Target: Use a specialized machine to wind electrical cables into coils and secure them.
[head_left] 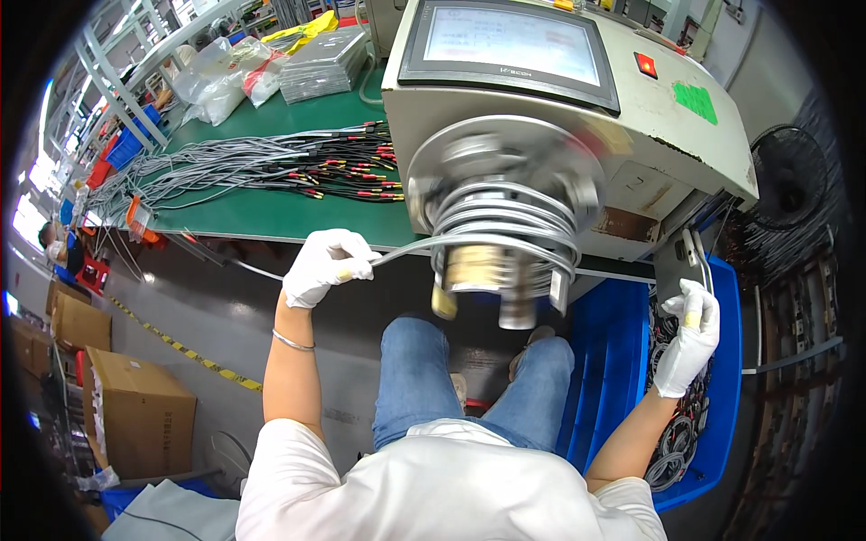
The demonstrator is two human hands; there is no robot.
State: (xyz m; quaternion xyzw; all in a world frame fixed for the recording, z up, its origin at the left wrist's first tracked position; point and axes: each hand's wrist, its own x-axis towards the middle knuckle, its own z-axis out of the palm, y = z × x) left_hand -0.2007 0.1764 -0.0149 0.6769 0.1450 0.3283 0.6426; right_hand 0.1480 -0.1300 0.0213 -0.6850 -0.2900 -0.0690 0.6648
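My left hand (330, 266), in a white glove, is closed around a grey cable (406, 250). From there the cable runs right onto a winding head (505, 153) on the machine's front, where several loops are coiled. The head's disc and posts are smeared by motion. To the left of my hand, the cable's tail (257, 270) reaches back toward the bench edge. My right hand (690, 338), also gloved, has its fingers curled at the lower end of a metal plate (678, 269) beside the machine. Whatever its fingers hold is hidden.
A cream machine (649, 108) with a screen (510, 45) stands on the green bench (262, 209). Grey cables with black and red ends (271, 162) lie to its left. A blue bin (722, 388) of coiled cables is at my right. Cardboard boxes (140, 410) stand on the left floor.
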